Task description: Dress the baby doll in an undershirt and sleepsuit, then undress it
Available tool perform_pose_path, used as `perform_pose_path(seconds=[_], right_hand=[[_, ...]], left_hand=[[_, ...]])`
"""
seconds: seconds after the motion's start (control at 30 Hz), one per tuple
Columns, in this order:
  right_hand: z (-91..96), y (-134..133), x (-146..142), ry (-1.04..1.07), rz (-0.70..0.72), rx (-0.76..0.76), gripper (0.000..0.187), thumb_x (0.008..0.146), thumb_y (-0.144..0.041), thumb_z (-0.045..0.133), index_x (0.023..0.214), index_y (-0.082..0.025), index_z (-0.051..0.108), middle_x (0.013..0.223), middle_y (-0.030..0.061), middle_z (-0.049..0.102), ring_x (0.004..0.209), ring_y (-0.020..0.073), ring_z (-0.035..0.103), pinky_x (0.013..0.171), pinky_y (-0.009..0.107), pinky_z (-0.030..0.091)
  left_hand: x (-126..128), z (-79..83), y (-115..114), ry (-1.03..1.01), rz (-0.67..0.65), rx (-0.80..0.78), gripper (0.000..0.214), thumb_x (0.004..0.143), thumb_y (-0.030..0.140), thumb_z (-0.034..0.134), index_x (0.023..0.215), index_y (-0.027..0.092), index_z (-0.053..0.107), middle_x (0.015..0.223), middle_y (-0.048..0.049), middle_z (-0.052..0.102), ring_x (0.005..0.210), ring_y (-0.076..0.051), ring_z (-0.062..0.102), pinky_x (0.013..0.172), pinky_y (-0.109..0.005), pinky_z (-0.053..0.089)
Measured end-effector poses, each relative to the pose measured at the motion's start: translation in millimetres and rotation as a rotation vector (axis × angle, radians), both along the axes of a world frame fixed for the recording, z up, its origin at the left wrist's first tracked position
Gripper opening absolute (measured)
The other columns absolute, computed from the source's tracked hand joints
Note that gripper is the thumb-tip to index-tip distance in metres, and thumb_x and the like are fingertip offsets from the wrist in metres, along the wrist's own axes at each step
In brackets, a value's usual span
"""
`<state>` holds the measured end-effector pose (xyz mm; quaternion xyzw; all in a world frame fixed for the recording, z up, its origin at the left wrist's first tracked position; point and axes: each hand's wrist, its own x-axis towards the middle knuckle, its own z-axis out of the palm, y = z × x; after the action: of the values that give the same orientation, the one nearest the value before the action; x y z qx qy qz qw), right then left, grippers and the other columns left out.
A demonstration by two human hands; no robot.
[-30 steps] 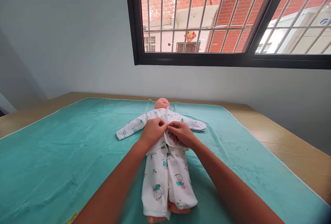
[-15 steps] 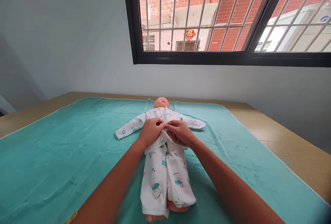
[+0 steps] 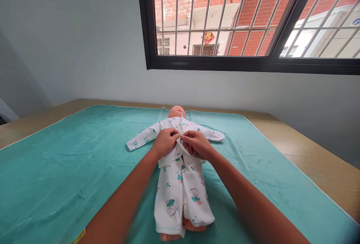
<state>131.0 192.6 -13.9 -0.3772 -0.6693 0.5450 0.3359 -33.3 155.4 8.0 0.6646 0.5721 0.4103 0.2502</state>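
A baby doll [image 3: 176,112] lies on its back in the middle of a teal blanket [image 3: 70,169], head toward the wall and feet toward the person. It wears a white top [image 3: 144,137] printed with small teal animals, the sleeves spread out to either side, and matching trousers [image 3: 182,195] from which the bare feet stick out at the near end.

Both hands meet over the doll's middle, where the two front edges of the top come together. The left hand [image 3: 165,143] is curled closed, thumb and fingertips pinching the fabric edge on its side. The right hand [image 3: 198,145] is likewise closed in a pinch on the opposite edge, and the fingertips of the two hands touch or nearly touch at the seam. The lower hem of the top flares loose just below them.

The blanket covers most of a wooden worktop [image 3: 317,157], bare wood showing along the far and right edges. A small yellow label [image 3: 77,236] sits at the blanket's near left edge. Behind stands a pale wall [image 3: 70,41] with a black-framed barred window [image 3: 146,22] looking out on brick buildings.
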Motion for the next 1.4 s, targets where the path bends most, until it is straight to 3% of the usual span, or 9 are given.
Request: perform_pose_path(seconds=[0.97, 1.4], right_hand=[[-0.7, 0.1, 0.6, 0.025, 0.034, 0.016, 0.03, 0.077, -0.045, 0.063, 0.074, -0.016, 0.055, 0.057, -0.0026, 0.059, 0.034, 0.0069, 0.048, 0.03, 0.016, 0.032], [-4.6, -3.1, -1.3, 0.051, -0.059, 0.062, 0.029, 0.08, -0.046, 0.062, 0.074, -0.018, 0.056, 0.057, -0.0023, 0.058, 0.033, 0.0075, 0.045, 0.03, 0.019, 0.031]], left_hand=[[2.0, -6.1, 2.0, -0.138, -0.037, -0.068, 0.018, 0.078, 0.027, 0.049, 0.073, 0.016, 0.062, 0.059, 0.0022, 0.057, 0.054, -0.011, 0.046, 0.054, -0.023, 0.036], [12.8, -5.7, -2.8, -0.095, 0.095, 0.02, 0.015, 0.081, 0.021, 0.05, 0.079, 0.017, 0.064, 0.085, -0.0037, 0.07, 0.079, -0.016, 0.061, 0.073, -0.026, 0.045]])
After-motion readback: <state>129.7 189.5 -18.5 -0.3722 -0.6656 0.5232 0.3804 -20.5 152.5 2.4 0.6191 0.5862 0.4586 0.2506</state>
